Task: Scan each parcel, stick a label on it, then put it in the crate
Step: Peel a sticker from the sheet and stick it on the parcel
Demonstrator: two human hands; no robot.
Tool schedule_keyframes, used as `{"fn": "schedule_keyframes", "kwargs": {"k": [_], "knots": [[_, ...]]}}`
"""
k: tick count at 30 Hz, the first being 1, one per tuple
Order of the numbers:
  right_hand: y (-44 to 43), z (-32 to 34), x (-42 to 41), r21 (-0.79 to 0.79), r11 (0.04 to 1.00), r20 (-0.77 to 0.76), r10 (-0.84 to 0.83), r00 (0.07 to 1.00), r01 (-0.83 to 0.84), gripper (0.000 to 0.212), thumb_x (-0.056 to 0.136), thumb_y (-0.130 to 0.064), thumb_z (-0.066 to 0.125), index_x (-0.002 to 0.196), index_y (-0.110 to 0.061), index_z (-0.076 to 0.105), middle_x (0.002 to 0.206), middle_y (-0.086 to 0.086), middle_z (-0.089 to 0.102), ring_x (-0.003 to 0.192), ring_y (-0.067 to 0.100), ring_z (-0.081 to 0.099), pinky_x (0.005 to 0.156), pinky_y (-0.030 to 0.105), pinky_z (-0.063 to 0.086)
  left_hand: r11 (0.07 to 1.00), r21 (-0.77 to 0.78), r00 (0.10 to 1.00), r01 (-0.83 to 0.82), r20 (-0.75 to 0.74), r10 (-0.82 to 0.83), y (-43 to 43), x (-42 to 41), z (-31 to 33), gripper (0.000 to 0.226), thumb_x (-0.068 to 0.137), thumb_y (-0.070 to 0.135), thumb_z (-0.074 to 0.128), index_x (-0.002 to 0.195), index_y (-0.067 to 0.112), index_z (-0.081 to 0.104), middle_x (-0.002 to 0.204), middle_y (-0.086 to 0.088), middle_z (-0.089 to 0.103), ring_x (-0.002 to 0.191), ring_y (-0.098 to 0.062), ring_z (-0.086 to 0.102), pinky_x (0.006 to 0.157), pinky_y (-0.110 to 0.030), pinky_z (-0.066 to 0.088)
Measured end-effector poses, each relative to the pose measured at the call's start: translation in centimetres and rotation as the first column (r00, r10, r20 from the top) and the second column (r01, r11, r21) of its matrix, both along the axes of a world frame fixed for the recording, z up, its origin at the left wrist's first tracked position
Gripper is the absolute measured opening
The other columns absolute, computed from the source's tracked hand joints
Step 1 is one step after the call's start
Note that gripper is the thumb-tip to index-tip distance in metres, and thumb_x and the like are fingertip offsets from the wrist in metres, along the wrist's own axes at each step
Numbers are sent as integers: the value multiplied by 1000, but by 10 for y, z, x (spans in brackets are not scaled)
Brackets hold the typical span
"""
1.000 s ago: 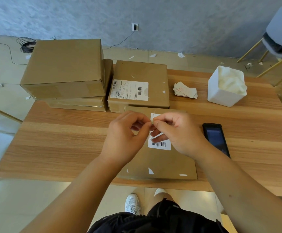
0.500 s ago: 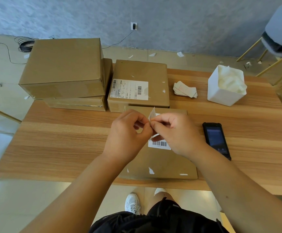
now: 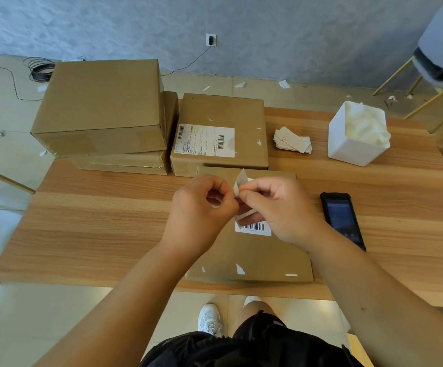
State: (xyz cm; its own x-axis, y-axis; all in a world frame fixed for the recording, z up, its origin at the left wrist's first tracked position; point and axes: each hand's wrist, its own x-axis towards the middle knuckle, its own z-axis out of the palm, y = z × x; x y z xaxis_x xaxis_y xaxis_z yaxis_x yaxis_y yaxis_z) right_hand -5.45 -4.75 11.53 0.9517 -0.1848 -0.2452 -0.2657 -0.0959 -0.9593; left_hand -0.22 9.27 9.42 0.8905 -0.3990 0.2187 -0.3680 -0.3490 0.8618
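Observation:
A flat brown parcel [image 3: 254, 255] lies at the table's near edge, a barcode sticker [image 3: 253, 229] on its top. Above it my left hand [image 3: 199, 213] and my right hand [image 3: 276, 207] meet, both pinching a small white label [image 3: 240, 181] whose upper part curls up between the fingertips. A black handheld scanner [image 3: 343, 221] lies face up on the table just right of my right wrist. Behind the flat parcel sits a box with a shipping label [image 3: 220, 131], and left of it a large box [image 3: 101, 107] stacked on a flatter one [image 3: 125, 164].
A small pile of labels [image 3: 291, 140] and a white square bin [image 3: 355, 135] holding crumpled paper stand at the back right of the wooden table [image 3: 96, 221]. A chair [image 3: 440, 56] is at the far right. Cable coils lie on the floor at the far left.
The label has risen and curled up more between my fingertips as the hands work at it. Both hands stay over the flat parcel, almost in the same place.

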Motion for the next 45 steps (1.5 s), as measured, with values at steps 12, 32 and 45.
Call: {"fn": "schedule_keyframes", "kwargs": {"k": [12, 32, 45], "knots": [[-3, 5, -3, 1, 1000, 33, 13, 999, -13, 20, 92, -3, 56, 85, -12, 72, 75, 9, 71, 75, 27, 71, 66, 37, 61, 994, -98, 997, 41, -55, -46, 3, -4, 6, 8, 81, 7, 68, 86, 13, 66, 80, 10, 66, 76, -3, 64, 70, -13, 51], [-2, -1, -4, -121, 993, 69, 15, 997, -7, 15, 90, -6, 60, 83, -10, 73, 71, 7, 71, 68, 24, 71, 67, 38, 61, 998, -44, 998, 52, 45, -50, 4, -4, 3, 7, 81, 15, 63, 85, 13, 68, 78, 17, 63, 78, -2, 64, 70, -10, 51], [-7, -3, -7, -99, 995, 65, -11, 998, 17, 21, 90, -2, 59, 80, -14, 73, 74, 5, 71, 69, 20, 70, 65, 36, 61, 1000, 30, 998, 7, 56, -9, -2, -3, 0, 2, 80, 11, 66, 80, 12, 69, 71, 11, 65, 74, -2, 63, 63, -8, 48]]}}
